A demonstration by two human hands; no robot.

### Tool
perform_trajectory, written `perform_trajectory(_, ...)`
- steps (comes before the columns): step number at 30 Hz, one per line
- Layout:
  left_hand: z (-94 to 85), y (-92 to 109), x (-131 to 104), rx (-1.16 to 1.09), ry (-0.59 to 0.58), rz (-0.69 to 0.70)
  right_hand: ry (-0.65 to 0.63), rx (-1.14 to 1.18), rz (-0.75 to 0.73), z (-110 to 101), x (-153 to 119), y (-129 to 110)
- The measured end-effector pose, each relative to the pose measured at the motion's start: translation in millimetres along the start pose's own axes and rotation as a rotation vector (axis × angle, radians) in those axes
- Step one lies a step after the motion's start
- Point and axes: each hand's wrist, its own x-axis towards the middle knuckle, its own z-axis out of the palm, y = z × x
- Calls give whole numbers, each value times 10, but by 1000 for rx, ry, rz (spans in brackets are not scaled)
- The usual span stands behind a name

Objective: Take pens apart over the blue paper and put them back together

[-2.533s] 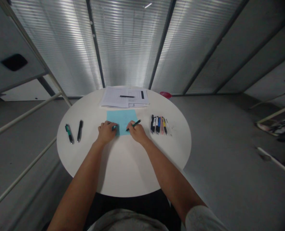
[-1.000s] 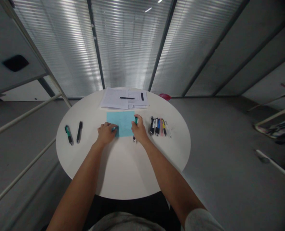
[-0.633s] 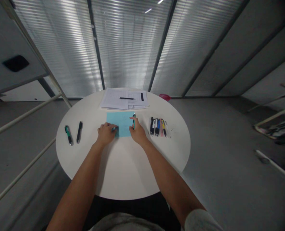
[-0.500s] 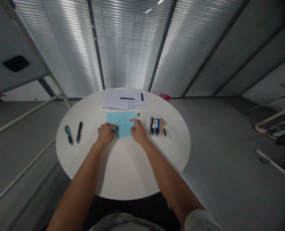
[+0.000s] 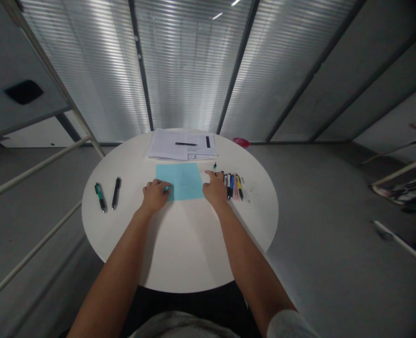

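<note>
A sheet of light blue paper (image 5: 186, 180) lies flat in the middle of the round white table (image 5: 183, 244). On its lower left part rests my left hand (image 5: 155, 195), fingers curled and thumb drawn in near the index finger, pressing on the sheet. My right hand (image 5: 215, 190) is just off the sheet's right edge, closed on a pen with a green part (image 5: 215, 167) whose upper end sticks up beyond the fingers. Right beside that hand lies a row of several pens (image 5: 236, 187), the leftmost ones partly covered by it.
At the left lie a green and black pen (image 5: 100, 197) and a black pen (image 5: 116, 193). A stack of printed papers (image 5: 169, 145) at the far edge bears a dark pen (image 5: 185, 144). White metal rails (image 5: 35, 169) stand left of the table; a glass wall with blinds rises behind.
My right hand has moved right with the pen, from over the blue paper to the row of pens. My left hand has stayed in place on the sheet.
</note>
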Motion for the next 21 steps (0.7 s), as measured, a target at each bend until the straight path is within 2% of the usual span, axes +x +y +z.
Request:
perform_trajectory(14, -41, 33, -11, -11, -28, -12, 66, -133, 26, -13, 83, 227)
perform_trajectory(21, -28, 19, -14, -7, -16, -1, 39, -211, 95, -28, 90, 276)
